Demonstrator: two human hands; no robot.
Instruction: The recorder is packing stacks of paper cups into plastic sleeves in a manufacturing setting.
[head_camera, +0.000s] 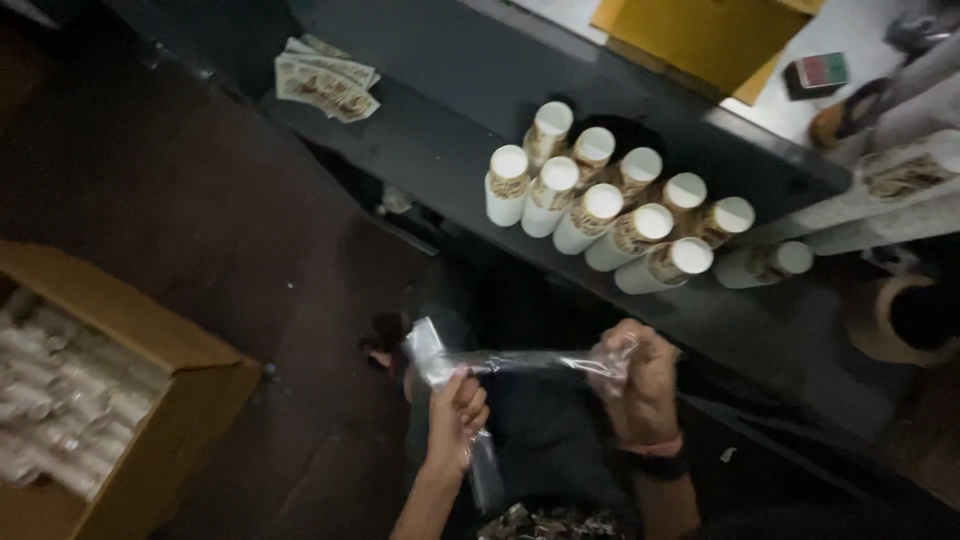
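Both fists closed on a clear plastic bag, left hand and right hand pulling it flat. White paper cup stacks lying close by.

The scene is dim, with the brightest light falling on the white tops of the paper cup stacks and the pale surface beyond them. Left of the cups the floor sinks into deep shadow. The cardboard box far left is soft and blurred.
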